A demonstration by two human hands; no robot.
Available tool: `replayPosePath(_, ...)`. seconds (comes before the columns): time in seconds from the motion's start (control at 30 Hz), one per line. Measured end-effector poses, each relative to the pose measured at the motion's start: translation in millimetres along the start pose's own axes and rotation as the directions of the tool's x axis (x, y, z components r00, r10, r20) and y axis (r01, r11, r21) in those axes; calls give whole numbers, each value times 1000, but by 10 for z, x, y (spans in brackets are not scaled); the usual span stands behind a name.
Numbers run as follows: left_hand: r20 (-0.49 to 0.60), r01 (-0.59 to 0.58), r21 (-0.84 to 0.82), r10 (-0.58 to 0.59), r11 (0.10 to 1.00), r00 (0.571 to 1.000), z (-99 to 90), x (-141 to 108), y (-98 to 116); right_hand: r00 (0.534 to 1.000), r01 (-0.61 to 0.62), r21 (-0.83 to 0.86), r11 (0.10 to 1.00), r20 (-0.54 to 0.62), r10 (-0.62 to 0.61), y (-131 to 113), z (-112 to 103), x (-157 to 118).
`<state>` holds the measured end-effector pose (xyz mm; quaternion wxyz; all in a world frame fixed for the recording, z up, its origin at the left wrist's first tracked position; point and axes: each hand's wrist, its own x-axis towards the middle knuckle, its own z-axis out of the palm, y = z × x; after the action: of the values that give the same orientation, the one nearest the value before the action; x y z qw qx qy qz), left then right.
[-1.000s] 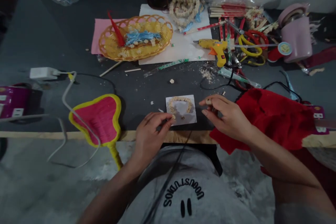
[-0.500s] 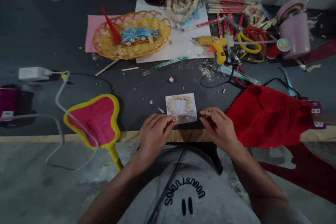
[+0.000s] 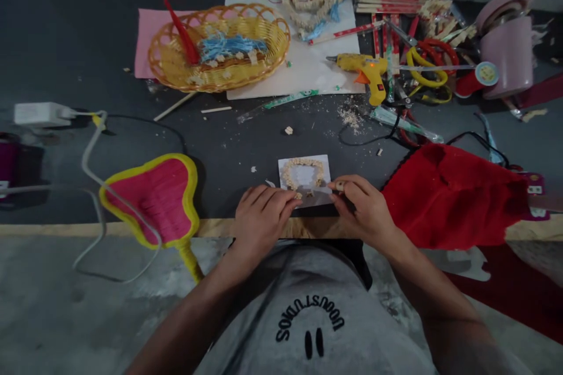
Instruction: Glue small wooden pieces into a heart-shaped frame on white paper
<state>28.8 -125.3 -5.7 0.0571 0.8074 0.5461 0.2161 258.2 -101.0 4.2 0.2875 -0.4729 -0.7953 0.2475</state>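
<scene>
A small white card [image 3: 305, 174] lies near the table's front edge, bearing an arch of small beige chips [image 3: 304, 162]. My left hand [image 3: 264, 214] reaches over the card's lower left corner. Its thumb and forefinger are pinched on a small beige chip [image 3: 298, 195]. A loose beige piece [image 3: 309, 193] rests on the card near its lower edge. My right hand [image 3: 367, 211] is at the card's right edge, thumb and forefinger close together. A small round tan thing [image 3: 339, 186] shows by its fingers; whether it is held or worn cannot be made out.
Behind stands a wicker basket [image 3: 176, 79] with blue tassels [image 3: 231, 45]. A yellow glue gun [image 3: 363, 67] lies on white paper, beside scissors [image 3: 424, 73] and red thread [image 3: 467, 83]. Red cloth [image 3: 448, 199] lies right; a pink-and-yellow fan shape [image 3: 152, 199] and white cable [image 3: 90, 158] lie left.
My right hand has moved slightly left, to the card's right edge. My left hand keeps its pinch at the lower left corner. The whole view has shifted a little.
</scene>
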Motion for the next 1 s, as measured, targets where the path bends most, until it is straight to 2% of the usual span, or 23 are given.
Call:
replayPosePath(0.23, 11, -19, 57, 18, 998, 1000, 16, 55, -4, 1000, 10, 8, 1000, 26, -10, 38, 29, 11)
replayPosePath(0.47, 42, 38, 33, -39, 999, 998, 53, 42, -23, 1000, 19, 14, 1000, 18, -19, 64, 32, -11)
replayPosePath(0.6, 22, 19, 34, -19, 999, 1000, 60, 34, -34, 1000, 25, 11, 1000, 18, -25, 28, -10, -7)
replayPosePath(0.7, 23, -9, 21, 8, 1000, 1000, 21, -5, -52, 999, 49, -54, 997, -3, -50, -49, -27, 2)
replayPosePath(0.8, 50, -16, 2, 16, 1000, 999, -47, -73, -80, 995, 84, -187, 979, -40, -94, -169, 23, 13)
replayPosePath(1.0, 119, 59, -40, -54, 997, 991, -102, -160, -100, 998, 48, -311, 949, -30, -61, -365, 248, 72)
